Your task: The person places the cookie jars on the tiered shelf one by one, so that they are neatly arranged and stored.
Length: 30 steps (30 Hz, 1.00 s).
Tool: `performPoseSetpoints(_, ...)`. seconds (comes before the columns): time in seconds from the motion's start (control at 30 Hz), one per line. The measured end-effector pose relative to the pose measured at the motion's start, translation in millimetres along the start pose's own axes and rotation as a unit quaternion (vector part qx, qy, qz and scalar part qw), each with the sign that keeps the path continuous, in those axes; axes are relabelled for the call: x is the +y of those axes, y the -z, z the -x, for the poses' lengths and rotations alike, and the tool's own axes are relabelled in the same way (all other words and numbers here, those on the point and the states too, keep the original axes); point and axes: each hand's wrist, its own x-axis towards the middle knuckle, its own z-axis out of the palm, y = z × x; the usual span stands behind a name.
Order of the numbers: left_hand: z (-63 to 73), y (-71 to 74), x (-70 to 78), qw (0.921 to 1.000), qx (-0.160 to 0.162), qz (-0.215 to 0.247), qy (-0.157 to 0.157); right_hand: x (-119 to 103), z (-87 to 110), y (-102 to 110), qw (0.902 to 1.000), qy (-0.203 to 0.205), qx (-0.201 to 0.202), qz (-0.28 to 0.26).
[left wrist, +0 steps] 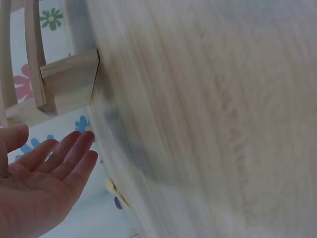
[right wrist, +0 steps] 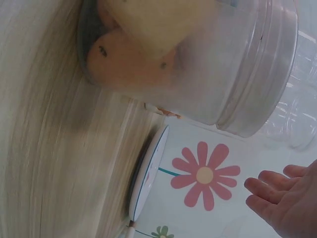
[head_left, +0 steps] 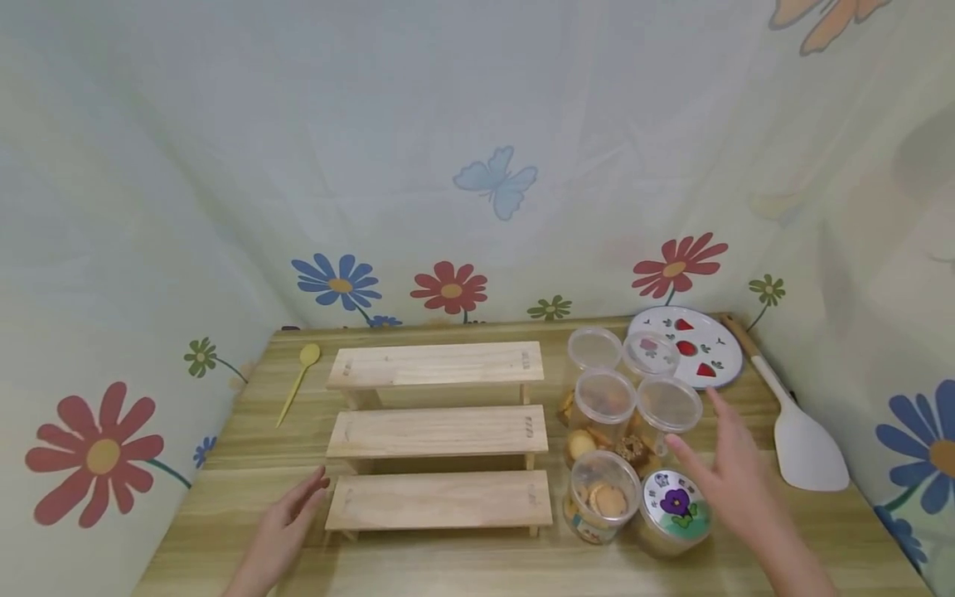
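Observation:
My left hand (head_left: 282,526) hovers beside the left end of the lowest of three pale wooden risers (head_left: 438,502), its fingers relaxed and holding nothing. In the left wrist view that hand (left wrist: 44,183) shows its palm, below the end of a wooden riser (left wrist: 74,82). Over on the right, my right hand (head_left: 734,481) is spread beside a group of clear lidded jars of cookies (head_left: 604,497), thumb and forefinger apart. Nearest to it are a jar with a purple flower lid (head_left: 675,518) and a clear-lidded jar (head_left: 670,405). The right wrist view shows a cookie jar (right wrist: 163,59) close up, apart from the fingers (right wrist: 270,188).
A round white plate with red patterns (head_left: 724,352) lies behind the jars. To the right rests a white spatula (head_left: 809,448) with a wooden handle. A yellow spoon (head_left: 298,381) lies left of the risers. Floral curtains (head_left: 492,249) enclose the wooden table (head_left: 418,572).

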Motion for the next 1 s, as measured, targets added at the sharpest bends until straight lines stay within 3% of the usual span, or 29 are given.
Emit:
performPoseSetpoints(0.17,-2.2,-9.6,-1.0,0.9987,0.000,0.051,-0.009,1,-5.8,-2,0.9998,-0.010,-0.010,-0.013)
performPoseSetpoints(0.37,-2.3,-15.4,-3.1,0.9972,-0.002,0.075,-0.002,3,-10.3,-6,0.9989,-0.024,-0.030,-0.028)
performPoseSetpoints(0.67,0.5,-17.2,-5.3,0.9988,-0.019,0.045,-0.008,2,-13.0,-12,0.9990,0.008,-0.020,-0.039)
performPoseSetpoints(1.0,0.0,-16.1,-4.6,0.9974,-0.029,0.065,0.015,-1,-14.4,-14,0.9969,-0.008,-0.039,-0.068)
